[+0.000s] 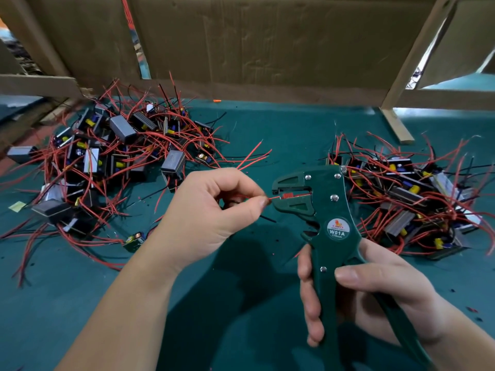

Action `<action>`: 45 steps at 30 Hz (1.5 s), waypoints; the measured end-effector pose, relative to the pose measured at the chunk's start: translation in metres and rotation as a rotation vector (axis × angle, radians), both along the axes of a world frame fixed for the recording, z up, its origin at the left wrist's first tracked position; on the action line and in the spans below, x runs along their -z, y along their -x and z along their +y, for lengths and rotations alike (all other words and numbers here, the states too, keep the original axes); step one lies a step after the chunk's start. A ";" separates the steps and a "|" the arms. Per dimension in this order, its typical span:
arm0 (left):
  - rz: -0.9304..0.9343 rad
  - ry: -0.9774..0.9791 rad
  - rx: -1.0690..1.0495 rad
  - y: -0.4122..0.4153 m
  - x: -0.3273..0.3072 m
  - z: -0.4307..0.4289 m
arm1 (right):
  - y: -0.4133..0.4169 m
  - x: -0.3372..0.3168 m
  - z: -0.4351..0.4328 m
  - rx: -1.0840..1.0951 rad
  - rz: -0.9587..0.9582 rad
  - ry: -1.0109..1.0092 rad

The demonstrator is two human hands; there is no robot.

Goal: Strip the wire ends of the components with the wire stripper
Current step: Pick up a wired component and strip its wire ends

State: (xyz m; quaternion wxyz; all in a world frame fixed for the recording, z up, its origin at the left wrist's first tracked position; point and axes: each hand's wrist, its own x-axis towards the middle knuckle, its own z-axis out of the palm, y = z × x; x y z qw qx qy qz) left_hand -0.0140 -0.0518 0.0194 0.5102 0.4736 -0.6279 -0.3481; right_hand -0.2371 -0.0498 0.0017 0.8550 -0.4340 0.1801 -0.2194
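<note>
Step in hand: the left hand (pixel 211 210) pinches a red wire (pixel 274 197) between thumb and forefinger, and the wire's tip sits in the jaws of the wire stripper (pixel 332 215). Insulation seems to run right up to the jaws, so this end looks not yet stripped.
Right hand: the right hand (pixel 375 290) has its fingers wrapped round both handles. How hard they squeeze cannot be told.
Done so far: a few tiny red scraps on the desk (pixel 281 129) suggest that some ends have been stripped. The wire ends are too small to tell which.
Left to do: probably a lot. A left pile of components (pixel 112 162) lies toward the desk's far left corner and a right pile (pixel 417 199) by its right edge. Which is the finished one is unclear.
Where the tool is: held upright over the near middle of the desk, between the piles, head pointing left.
How the tool looks: dark green, pistol-shaped, silver rivets, a round label reading W01A.
Component in hand: its body is hidden behind the left hand.
Backdrop: a cardboard wall (pixel 267 44) stands along the desk's far edge.
</note>
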 end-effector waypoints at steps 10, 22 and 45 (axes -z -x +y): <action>-0.120 0.065 -0.045 -0.001 0.001 -0.001 | -0.003 0.002 0.000 0.046 0.069 -0.027; -0.179 0.076 -0.040 -0.001 0.002 -0.001 | 0.000 0.000 -0.001 0.032 0.070 -0.049; -0.400 -0.020 -0.076 -0.008 0.021 -0.011 | -0.012 0.004 -0.004 0.336 -0.091 -0.225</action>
